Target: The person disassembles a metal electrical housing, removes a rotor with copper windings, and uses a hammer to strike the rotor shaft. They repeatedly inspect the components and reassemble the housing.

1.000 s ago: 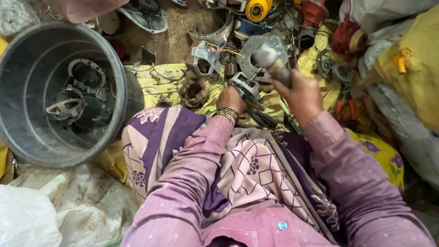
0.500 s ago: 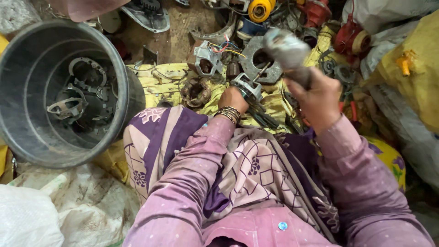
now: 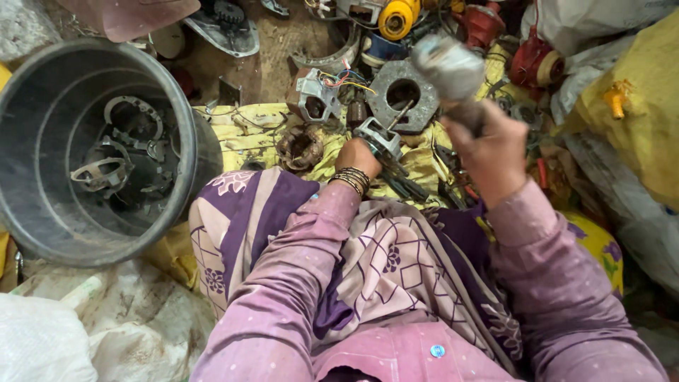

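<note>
A hammer (image 3: 453,71) is gripped by its handle in the right hand (image 3: 491,152), raised at one o'clock. A small metal motor part (image 3: 378,138) is clutched by the left hand (image 3: 357,155) at twelve o'clock. Judged rigid, heavy, sharp-edged; best held by its frame.

hammer head (image 3: 450,65) motion-blurred, bucket (image 3: 185,134) rim cropped

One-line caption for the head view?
Right hand raises a grey metal hammer above a small metal motor part steadied by the left hand.
</note>
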